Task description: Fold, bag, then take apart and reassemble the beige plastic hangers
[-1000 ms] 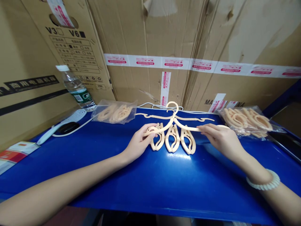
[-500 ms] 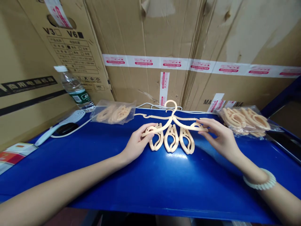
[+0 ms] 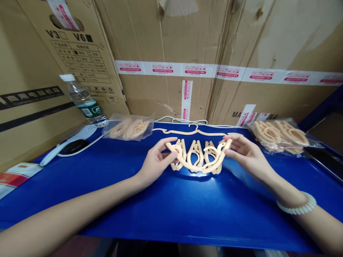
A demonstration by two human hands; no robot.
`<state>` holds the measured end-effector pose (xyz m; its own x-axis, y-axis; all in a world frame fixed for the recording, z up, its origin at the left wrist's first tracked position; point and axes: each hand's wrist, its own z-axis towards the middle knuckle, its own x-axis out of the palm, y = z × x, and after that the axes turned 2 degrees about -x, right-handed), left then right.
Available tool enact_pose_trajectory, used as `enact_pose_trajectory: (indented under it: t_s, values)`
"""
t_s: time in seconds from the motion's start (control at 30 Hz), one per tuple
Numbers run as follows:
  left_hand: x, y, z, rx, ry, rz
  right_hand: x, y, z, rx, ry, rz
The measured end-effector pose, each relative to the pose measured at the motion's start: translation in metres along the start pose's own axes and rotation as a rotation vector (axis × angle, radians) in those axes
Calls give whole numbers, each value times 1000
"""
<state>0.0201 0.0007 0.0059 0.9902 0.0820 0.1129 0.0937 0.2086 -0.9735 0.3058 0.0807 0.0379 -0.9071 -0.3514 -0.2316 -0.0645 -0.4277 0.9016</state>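
A beige plastic folding hanger is held between both hands, a little above the blue table. My left hand pinches its left arm end, fingers closed on it. At the other end my right hand grips the right arm. The hanger sags in a downward curve in front of three beige clip loops lying on the table. Behind them another thin beige hanger lies flat.
Two clear bags of beige parts lie on the table, one at back left, one at back right. A water bottle, a white handled device with cable and a leaflet are at the left. Cardboard boxes wall the back.
Both hands turned the hanger over toward me: its hook pointed up and back before, now the arms curve downward in front of the clip loops. The hands moved slightly closer together.
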Motion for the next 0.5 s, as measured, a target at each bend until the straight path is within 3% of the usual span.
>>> enact_pose_trajectory:
  t_s: [0.2,0.4,0.5]
  values:
    - [7,0,-8,18,91,44,26,3,-12,55,136,125]
    - [10,-2,-9,15,77,26,29,13,-16,-9,489,-128]
    - [10,-1,-9,25,32,-1,28,14,-17,-37,506,-157]
